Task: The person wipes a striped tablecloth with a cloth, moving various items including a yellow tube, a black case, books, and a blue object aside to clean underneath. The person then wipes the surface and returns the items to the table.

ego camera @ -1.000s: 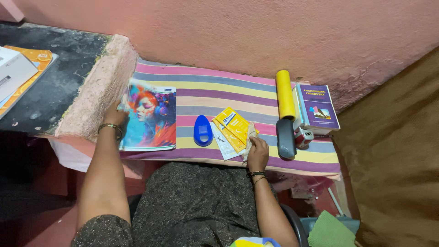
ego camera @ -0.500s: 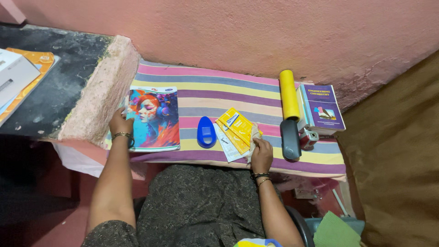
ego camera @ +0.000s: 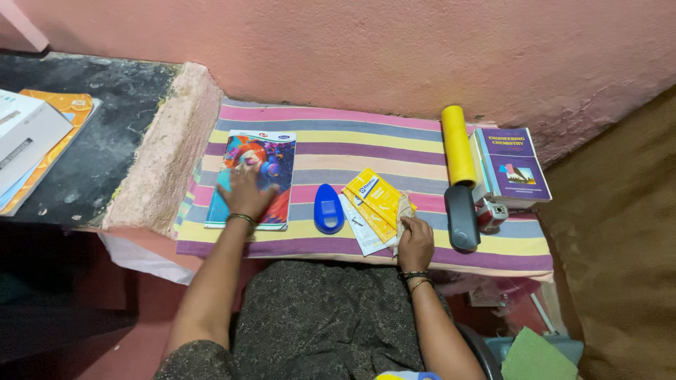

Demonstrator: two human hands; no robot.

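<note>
My left hand lies flat, fingers spread, on a colourful notebook with a painted face on its cover, which rests on a striped cloth. My right hand rests near the cloth's front edge and grips a crumpled beige rag. The rag touches some yellow packets that lie on a white paper. A blue oval object sits between the notebook and the packets.
A yellow roll, a black stapler-like tool, a small red and white device and a purple textbook lie at the right. A rough pink ledge and a dark shelf with orange folders stand at the left. Pink wall behind.
The notebook slid right, away from the ledge, and now lies flat on the cloth. My left hand moved from its left edge onto the cover. The right hand stayed on the rag.
</note>
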